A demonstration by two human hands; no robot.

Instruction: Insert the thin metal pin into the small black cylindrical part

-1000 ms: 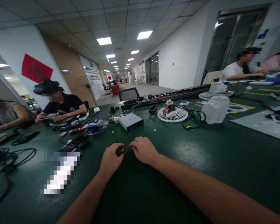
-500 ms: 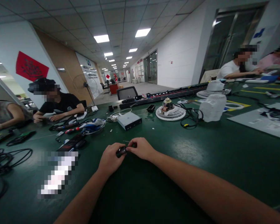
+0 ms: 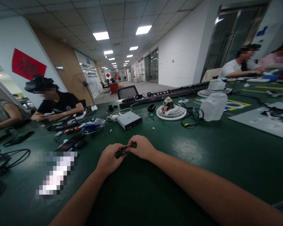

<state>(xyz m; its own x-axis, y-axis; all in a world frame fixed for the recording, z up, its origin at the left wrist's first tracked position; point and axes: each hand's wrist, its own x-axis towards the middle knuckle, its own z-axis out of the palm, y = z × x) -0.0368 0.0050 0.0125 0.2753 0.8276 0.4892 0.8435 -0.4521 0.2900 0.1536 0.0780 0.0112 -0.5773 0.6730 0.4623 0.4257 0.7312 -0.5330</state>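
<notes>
Over the green table my left hand point(image 3: 109, 159) is closed, thumb and fingers gripping a small dark, shiny cylindrical part point(image 3: 122, 151). My right hand point(image 3: 141, 147) meets it from the other side, thumb and fingertips pinched at the part's end. A thin dark strip-like piece point(image 3: 131, 145) shows between the right fingers; its kind is too small to tell. The fingers hide much of both pieces. Beyond the hands a grey optical drive point(image 3: 129, 120) lies flat on the table.
A white fan grille point(image 3: 171, 113) with a motor stands farther back, beside black cables and a white housing point(image 3: 213, 106). To the left lie a blue-and-white bundle point(image 3: 93, 125), a phone-like dark slab point(image 3: 70, 142) and coiled cables point(image 3: 9, 160). Co-workers sit left and right.
The thin piece at my right fingers now lies across the top of the dark part, where before it stuck out leftward. Both hands stay together; the view has shifted slightly.
</notes>
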